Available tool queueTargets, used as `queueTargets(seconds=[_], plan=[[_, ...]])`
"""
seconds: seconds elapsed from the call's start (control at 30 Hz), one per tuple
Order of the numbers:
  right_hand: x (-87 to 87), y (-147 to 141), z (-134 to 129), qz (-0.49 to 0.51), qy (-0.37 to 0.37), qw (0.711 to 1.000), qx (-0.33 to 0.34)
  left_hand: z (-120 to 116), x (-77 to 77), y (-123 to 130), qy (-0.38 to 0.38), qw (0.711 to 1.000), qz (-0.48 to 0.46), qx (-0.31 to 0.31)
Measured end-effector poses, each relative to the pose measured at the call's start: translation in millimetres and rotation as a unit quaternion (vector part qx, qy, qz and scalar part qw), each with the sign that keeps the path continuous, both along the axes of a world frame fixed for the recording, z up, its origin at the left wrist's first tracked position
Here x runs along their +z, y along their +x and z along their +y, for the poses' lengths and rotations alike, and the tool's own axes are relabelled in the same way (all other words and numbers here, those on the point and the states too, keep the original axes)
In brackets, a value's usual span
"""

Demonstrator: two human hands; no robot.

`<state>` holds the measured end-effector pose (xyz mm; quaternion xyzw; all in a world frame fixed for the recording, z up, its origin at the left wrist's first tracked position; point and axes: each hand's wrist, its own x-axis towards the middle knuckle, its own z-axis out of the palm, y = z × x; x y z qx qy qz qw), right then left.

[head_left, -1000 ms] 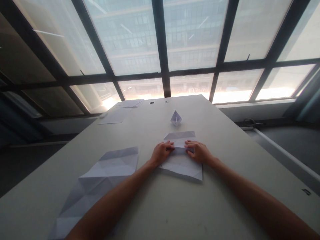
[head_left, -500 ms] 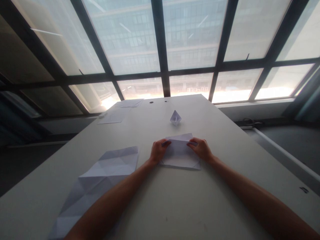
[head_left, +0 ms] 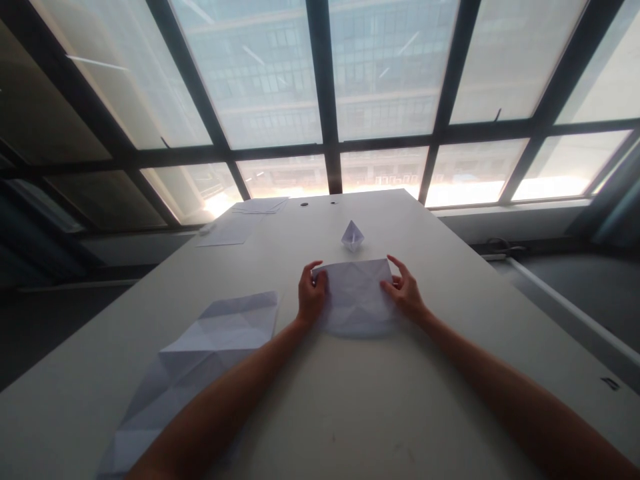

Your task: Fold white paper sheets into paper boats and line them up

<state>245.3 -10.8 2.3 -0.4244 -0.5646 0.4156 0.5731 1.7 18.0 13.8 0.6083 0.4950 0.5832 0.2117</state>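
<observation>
1. A creased sheet (head_left: 220, 327) is seen at 8 o'clock from the held sheet (head_left: 357, 290), partly covered by the left forearm (head_left: 225, 392).
2. Flat papers (head_left: 227, 233) are placed at 10 o'clock, near the left edge of the table (head_left: 450, 373).
3. The held sheet's left side is pinched by the left hand (head_left: 313, 293), thumb on the near face; from this grip the sheet is found at 3 o'clock.
4. The held sheet is spanned between both hands, its longer axis laid from 9 to 3 o'clock; it is touched by both, so neither is nearer.
5. A folded paper piece (head_left: 353, 237) is stood at 12 o'clock, just beyond the far edge, apart from it.
6. The right side appears lightly pinched by the right hand (head_left: 406, 293), index finger spread; from there the sheet is found at 9 o'clock.
7. Bare tabletop is left at 6 o'clock; the right table edge is set well apart.
</observation>
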Motion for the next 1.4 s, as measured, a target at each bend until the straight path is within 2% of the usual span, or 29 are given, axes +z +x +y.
queueTargets(seconds=[0.17,0.37,0.43,0.5,0.6,0.7,0.8,0.87,0.93,1.0,1.07,1.17,1.23,1.4], plan=[[-4.9,2,9,-0.044,-0.016,0.994,-0.096,3,-6.2,2,0.03,0.999,0.011,-0.007],[-14.3,10,16,-0.14,-0.03,0.983,-0.116,3,-7.8,0,0.048,0.984,0.174,0.015],[-16.3,9,17,-0.17,-0.015,0.979,-0.114,0,-5.9,0,0.05,0.973,0.227,-0.012],[-17.7,7,16,-0.209,0.001,0.971,-0.116,-3,-5.0,1,0.044,0.96,0.267,-0.071],[-18.4,3,14,-0.276,0.017,0.953,-0.123,-6,-6.4,4,0.028,0.926,0.339,-0.165],[-16.4,1,9,-0.352,0.011,0.925,-0.143,-8,-8.6,6,-0.01,0.871,0.438,-0.225],[-10.6,-1,1,-0.449,0.012,0.878,-0.163,-9,-9.4,6,-0.04,0.823,0.505,-0.255],[-5.8,-5,-5,-0.504,0.04,0.845,-0.173,-9,-9.4,6,-0.044,0.807,0.526,-0.265],[-2.1,-12,-10,-0.531,0.071,0.825,-0.177,-10,-9.2,6,-0.041,0.798,0.539,-0.267],[-1.5,-21,-14,-0.541,0.103,0.82,-0.155,-11,-8.6,7,-0.035,0.791,0.55,-0.267],[-4.3,-31,-15,-0.547,0.127,0.823,-0.085,-14,-7.5,9,-0.027,0.781,0.562,-0.271],[-11.4,-40,-15,-0.565,0.099,0.819,0.012,-19,-5.7,13,-0.015,0.77,0.573,-0.279],[-14.7,-40,-15,-0.576,0.072,0.813,0.03,-21,-5.2,15,-0.013,0.767,0.577,-0.28],[-14.5,-35,-13,-0.593,0.03,0.804,0.026,-22,-6.6,15,-0.011,0.767,0.581,-0.272]])
